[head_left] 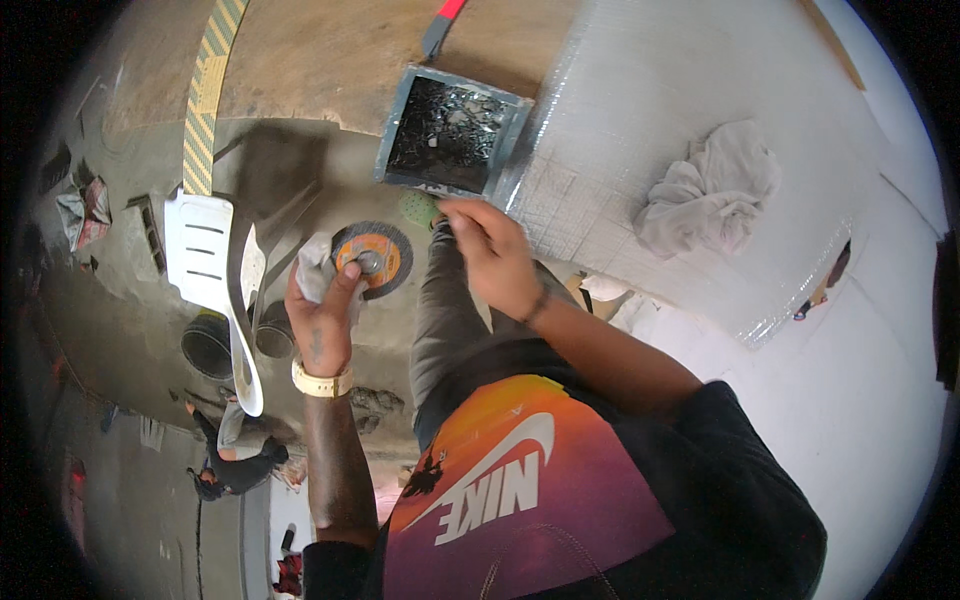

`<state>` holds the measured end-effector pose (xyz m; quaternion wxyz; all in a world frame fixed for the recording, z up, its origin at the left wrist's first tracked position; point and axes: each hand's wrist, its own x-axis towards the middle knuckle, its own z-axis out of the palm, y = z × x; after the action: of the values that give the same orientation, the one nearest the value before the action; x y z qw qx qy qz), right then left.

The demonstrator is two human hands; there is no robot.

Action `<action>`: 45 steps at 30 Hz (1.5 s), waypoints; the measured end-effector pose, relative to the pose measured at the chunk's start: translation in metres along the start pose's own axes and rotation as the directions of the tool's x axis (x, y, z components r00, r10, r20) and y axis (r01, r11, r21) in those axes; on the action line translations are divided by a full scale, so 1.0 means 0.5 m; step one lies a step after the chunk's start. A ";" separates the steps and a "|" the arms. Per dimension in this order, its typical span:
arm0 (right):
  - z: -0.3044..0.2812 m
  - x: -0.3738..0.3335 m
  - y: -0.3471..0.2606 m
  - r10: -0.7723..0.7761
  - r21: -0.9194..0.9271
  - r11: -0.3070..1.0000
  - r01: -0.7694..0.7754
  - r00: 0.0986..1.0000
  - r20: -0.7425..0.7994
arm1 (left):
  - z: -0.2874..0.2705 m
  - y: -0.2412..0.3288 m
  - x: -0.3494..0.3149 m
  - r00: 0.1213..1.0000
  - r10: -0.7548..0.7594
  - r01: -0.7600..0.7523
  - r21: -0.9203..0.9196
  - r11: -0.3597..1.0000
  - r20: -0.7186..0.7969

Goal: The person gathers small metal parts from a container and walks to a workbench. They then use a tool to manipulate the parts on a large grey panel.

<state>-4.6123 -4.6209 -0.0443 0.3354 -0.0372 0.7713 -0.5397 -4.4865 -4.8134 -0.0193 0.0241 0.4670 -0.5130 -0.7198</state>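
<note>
My left hand (325, 312) is closed around an abrasive disc (388, 240), dark at the rim with an orange label and a metal centre. Its thumb presses near the middle of the disc. A crumpled white cloth (315, 268) is bunched in the same hand, against the disc's edge. Just to the right, my right hand (497, 260) is raised with its fingers curled in, slightly blurred. Anything between those fingers is too small or hidden to make out. Beyond it stands a grey-blue open box (388, 140) holding many small shiny dark metal bits.
A plastic-wrapped surface (620, 110) on the right bears a crumpled whitish cloth (712, 190). A red-handled tool (437, 35) lies behind the box. On the left are a white slotted plastic piece (200, 240), a yellow striped band (205, 110) and dark buckets (207, 345). Another person (240, 470) is farther off.
</note>
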 end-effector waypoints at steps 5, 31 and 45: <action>-0.163 -0.100 0.137 0.325 0.008 0.946 -0.325 0.945 -0.046 | 0.047 0.020 0.048 0.995 0.092 -0.084 0.188 0.979 -0.033; -0.334 0.020 0.177 0.293 -0.116 0.952 -0.282 0.951 0.099 | 0.349 -0.021 0.178 0.817 0.427 -0.500 0.845 0.189 0.388; -0.131 0.053 0.278 0.423 -0.636 0.693 0.341 0.521 0.741 | -0.054 -0.286 -0.246 0.999 0.034 -0.022 0.437 0.899 -0.020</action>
<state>-4.6270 -4.5218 -0.1635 0.6379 -0.4033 0.6495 -0.0921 -4.3348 -4.7021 -0.0494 -0.0641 0.4628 -0.6675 -0.5798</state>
